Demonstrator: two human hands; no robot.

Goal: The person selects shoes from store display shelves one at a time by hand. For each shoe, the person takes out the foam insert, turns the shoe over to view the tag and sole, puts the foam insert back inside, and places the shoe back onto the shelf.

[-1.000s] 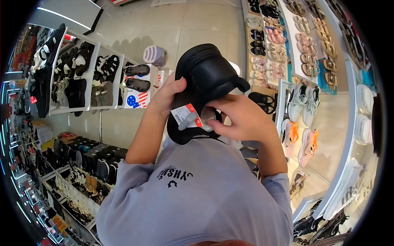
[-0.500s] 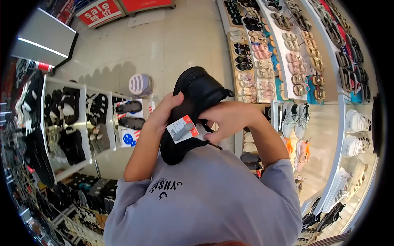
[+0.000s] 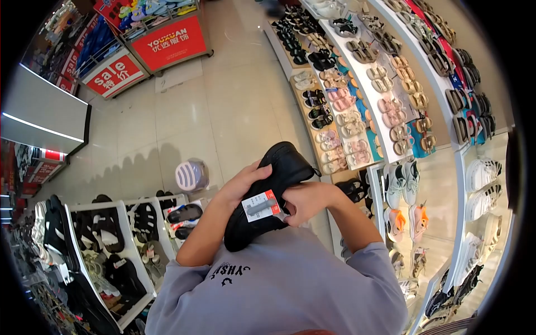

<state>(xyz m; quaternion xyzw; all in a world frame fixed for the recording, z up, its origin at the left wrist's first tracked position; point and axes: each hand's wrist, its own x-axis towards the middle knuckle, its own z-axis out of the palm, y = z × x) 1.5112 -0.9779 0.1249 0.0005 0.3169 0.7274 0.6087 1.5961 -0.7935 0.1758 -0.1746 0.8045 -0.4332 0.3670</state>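
Observation:
A black shoe is held up in front of my chest, tilted with its heel end toward my shirt. My left hand grips it along the left side, thumb lying over the upper. A white and red price tag rests against the shoe between my hands. At the shoe's opening, my right hand is closed with fingertips pinched at the edge. Some of its fingers are hidden, so whether it grips the collar or something inside cannot be made out.
Sloped shelves of sandals rise on the right, above glass-like shelves with sneakers. Racks of dark shoes stand at lower left. A round striped stool is on the tiled floor. Red sale bins stand at the back.
The view has tilted up, so more of the floor and the sale bins show. Shoe and hands appear lower and further right; both hands keep hold of the shoe.

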